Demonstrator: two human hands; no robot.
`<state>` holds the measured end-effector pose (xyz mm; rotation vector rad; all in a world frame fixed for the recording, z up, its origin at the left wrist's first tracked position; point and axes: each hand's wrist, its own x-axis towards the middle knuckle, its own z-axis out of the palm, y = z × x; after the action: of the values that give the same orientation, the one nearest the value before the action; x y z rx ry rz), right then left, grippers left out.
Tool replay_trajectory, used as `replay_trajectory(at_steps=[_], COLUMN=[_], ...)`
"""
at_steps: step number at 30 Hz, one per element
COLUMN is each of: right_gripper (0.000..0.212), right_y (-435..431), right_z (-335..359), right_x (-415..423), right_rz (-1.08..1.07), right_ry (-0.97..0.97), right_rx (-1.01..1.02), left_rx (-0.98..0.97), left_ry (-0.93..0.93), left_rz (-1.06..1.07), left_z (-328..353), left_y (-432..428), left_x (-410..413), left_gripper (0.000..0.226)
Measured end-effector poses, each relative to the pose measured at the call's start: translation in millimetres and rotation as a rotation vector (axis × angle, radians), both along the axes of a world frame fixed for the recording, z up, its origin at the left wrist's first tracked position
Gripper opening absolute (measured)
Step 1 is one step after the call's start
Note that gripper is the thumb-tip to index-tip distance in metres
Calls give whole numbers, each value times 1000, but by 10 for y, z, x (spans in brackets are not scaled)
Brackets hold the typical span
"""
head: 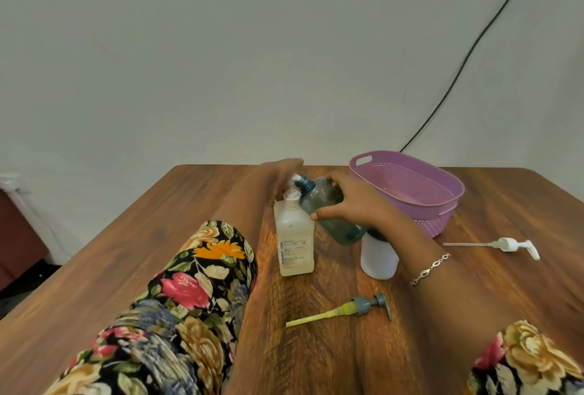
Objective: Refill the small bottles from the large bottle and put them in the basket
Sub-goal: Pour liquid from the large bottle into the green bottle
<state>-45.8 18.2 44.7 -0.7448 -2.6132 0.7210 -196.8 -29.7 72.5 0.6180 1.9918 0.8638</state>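
The right hand's (352, 203) fingers (335, 179) and thumb curl round a tinted bottle (324, 198), tilted with its neck at the mouth of the clear labelled bottle (295, 236) standing mid-counter. The left hand (279, 175), at that bottle's 12 o'clock, is blurred; its fingers cannot be told. A white bottle (377, 257) stands at 3 o'clock, under the right wrist. A yellow pump (346, 309) lies at 5 o'clock, a white pump (508, 244) beyond, and the purple basket (433, 224) sits at 2 o'clock on the counter (126, 252).

The left hand (281, 173), near the counter (126, 252)'s far edge, is blurred; its grip is unclear. The right forearm (410, 236) partly hides the white bottle (377, 258)'s top.
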Motion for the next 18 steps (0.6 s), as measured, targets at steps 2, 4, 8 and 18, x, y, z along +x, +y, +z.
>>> replay_trajectory(at_steps=[2,4,8,18], right_gripper=[69,70,72,71], right_y=[1,3,-7,-17], right_z=[-13,-38,-64,21], right_x=[-10,-32,-35,2], right_rz=[-7,-16,-27,-23], right_ry=[2,-8,-14,-22], right_rx=[6,25,22,39], left_rx=[6,-7,-31,68], left_ry=[172,320,388,239], left_rz=[-20,-54,-42,-78], left_z=[-24,-3,-15,-11], left_y=[-6,-69,-104,-127], left_x=[43,122,165,134], left_gripper=[50,33,30,30])
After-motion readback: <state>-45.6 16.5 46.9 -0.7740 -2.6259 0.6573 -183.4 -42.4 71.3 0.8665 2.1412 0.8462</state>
